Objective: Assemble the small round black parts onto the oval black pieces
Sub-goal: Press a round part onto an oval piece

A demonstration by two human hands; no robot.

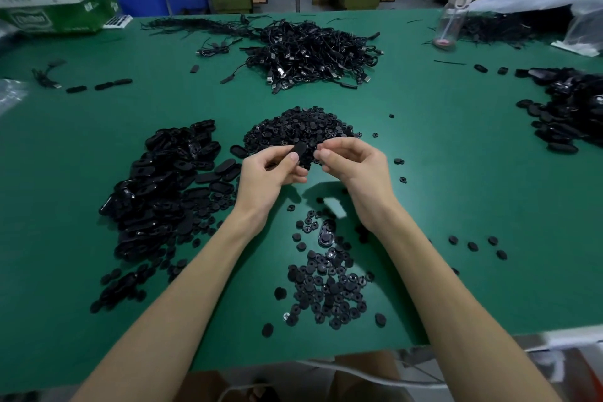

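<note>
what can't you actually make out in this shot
All in the head view:
- right hand: its curled fingertips hide whether it pinches anything.
- oval piece in the left hand: fingers cover most of it, so whether anything is fitted on it is unclear.
- box top left: print blurred, cut by the edge.
- pile far right: cut off by the frame edge.

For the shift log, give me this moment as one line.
left hand: grips oval black piece | right hand: fingers pinched, contents unclear | both above green table
</note>
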